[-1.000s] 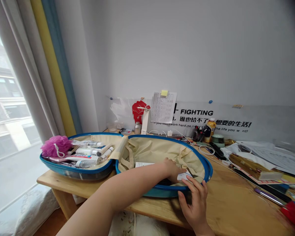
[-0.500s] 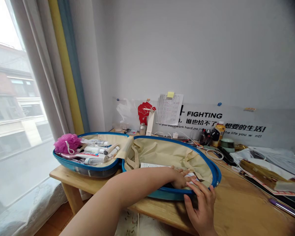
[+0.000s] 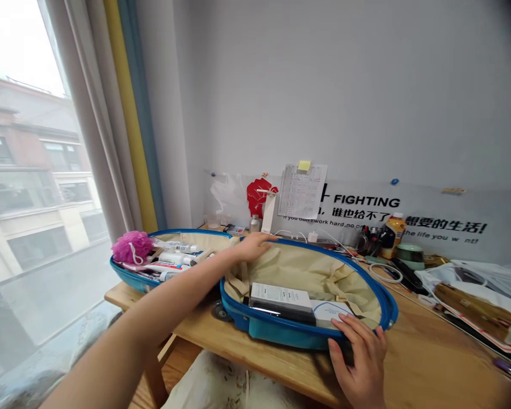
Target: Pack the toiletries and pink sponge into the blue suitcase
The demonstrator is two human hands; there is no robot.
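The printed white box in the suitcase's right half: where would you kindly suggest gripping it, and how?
Probably across its long edges near the left end, coming from above. The printed white box lies lengthwise with its print up, the near rim stands before it, and its right end adjoins the blue-lined box, partly covered by the right hand.

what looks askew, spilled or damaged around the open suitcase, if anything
Nothing looks spilled or damaged around the suitcase. Two mildly untidy spots: the printed sheet on the wall hangs slightly tilted, covering part of the banner lettering, and papers lie heaped on the right of the desk, with a brown pouch-like item among them.
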